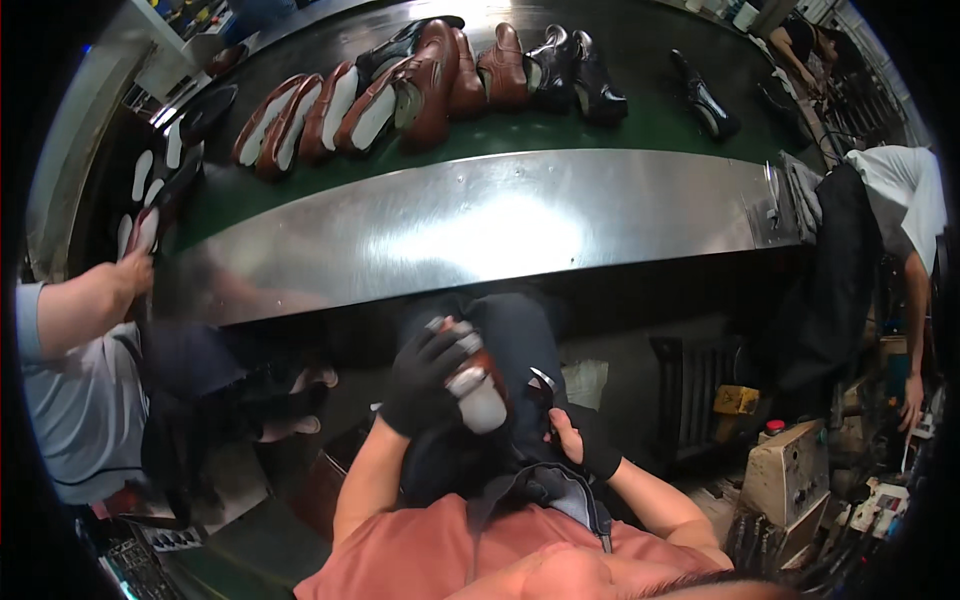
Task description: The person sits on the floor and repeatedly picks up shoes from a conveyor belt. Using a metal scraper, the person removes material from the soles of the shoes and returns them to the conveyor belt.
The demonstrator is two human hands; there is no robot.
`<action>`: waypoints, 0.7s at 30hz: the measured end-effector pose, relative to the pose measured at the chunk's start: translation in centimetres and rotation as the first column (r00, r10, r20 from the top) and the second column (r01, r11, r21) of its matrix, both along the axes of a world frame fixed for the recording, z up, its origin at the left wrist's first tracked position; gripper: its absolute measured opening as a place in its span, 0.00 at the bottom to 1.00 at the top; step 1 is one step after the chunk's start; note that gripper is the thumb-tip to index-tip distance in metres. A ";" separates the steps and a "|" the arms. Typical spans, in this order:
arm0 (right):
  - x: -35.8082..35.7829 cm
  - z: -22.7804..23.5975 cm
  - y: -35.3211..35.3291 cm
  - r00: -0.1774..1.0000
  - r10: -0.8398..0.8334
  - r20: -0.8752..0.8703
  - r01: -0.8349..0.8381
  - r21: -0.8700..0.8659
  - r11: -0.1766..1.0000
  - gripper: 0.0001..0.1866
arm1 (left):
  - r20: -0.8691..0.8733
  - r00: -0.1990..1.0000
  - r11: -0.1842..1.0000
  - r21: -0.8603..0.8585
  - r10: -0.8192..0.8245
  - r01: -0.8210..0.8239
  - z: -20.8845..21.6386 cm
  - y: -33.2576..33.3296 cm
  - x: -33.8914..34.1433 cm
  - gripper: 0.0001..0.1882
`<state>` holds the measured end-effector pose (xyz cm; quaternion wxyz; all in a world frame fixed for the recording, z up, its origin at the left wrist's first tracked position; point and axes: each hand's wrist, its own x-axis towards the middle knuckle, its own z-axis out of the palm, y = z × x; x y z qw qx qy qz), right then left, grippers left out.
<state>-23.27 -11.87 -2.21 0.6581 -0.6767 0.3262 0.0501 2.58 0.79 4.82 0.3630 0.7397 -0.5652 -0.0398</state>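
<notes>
Black gloves cover both our hands. Our left hand is wrapped around a brown shoe with a pale sole, held over our lap just below the steel table. Our right hand is closed on a small tool beside the shoe; its shape is hard to make out. Beyond the table, brown and black shoes line the green belt. Right of the table, a yellow box sits in shadow.

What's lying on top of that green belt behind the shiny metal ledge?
On the green belt lies a row of brown shoes and black shoes, several showing pale soles. One more black shoe lies apart. Their far sides are hidden.
</notes>
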 end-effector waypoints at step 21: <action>7.0 2.7 5.9 0.998 0.020 0.052 -0.025 0.098 0.995 0.22 | -0.787 0.557 0.949 -0.317 -0.264 0.001 -7.2 -2.2 1.4 0.44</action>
